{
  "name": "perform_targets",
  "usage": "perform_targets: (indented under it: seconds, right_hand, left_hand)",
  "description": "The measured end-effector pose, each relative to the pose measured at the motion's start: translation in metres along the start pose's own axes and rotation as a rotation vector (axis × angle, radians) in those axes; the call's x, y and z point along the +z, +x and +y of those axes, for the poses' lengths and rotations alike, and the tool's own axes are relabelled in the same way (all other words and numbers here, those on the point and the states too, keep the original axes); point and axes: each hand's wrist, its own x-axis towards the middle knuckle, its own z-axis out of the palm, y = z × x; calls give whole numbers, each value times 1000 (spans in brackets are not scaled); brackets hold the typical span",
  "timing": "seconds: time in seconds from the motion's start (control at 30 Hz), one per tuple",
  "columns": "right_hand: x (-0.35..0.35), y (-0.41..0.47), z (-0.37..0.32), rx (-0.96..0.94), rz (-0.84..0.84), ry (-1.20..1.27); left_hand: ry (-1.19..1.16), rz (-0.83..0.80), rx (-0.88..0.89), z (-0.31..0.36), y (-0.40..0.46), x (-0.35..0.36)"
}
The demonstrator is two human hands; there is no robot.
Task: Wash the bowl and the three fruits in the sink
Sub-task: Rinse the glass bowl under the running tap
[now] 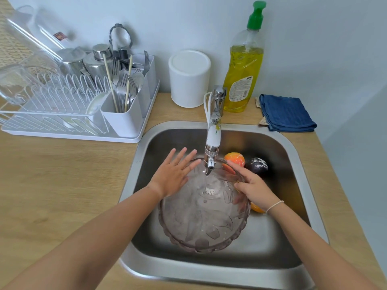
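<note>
So the clear, faintly purple glass bowl with the scalloped rim (204, 214) sits in the middle of the stainless steel sink (293, 155), tilted a bit so its mouth faces the camera, right under the white-and-chrome tap spout (212, 143). A thin stream of water runs from the spout into the bowl. The left hand (174, 174) lies flat against the bowl's upper left edge, fingers straight and spread, not gripping anything. The right hand (251, 185) rests on the bowl's upper right rim with the index finger stretched out along it; the other fingers look bent over the edge, but whether they actually grip the rim is hard to tell. There's a thin pale band on that wrist.

Fruit-wise, an orange-red round fruit (235, 159) and a dark purple plum (257, 165) sit side by side at the back of the sink just behind the bowl, and an orange fruit (256, 208) peeks out from under the right wrist, mostly hidden.

On the wooden counter (62, 185): a bottle of yellow dish soap with a green pump (245, 65) behind the tap, a folded blue cloth (285, 113) to its right, a white cylindrical container (189, 78) to its left, and a white dish rack with cutlery (73, 97) further left
</note>
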Motion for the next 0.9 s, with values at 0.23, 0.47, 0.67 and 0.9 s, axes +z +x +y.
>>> perform_targets:
  seconds: [0.23,0.47,0.67,0.9]
  right_hand:
    - [1,1,6,-15,46,51]
    - [6,4,-1,-80,235,148]
    - [14,6,1,-105,368,196]
    - [30,7,6,-131,455,239]
  left_hand:
    - [-188,-51,-98,4,-8,8]
    - [-488,-90,-332,4,-22,11]
    - [-829,-50,-560,25,-32,4]
    - [-1152,-1,-682,51,-38,-2]
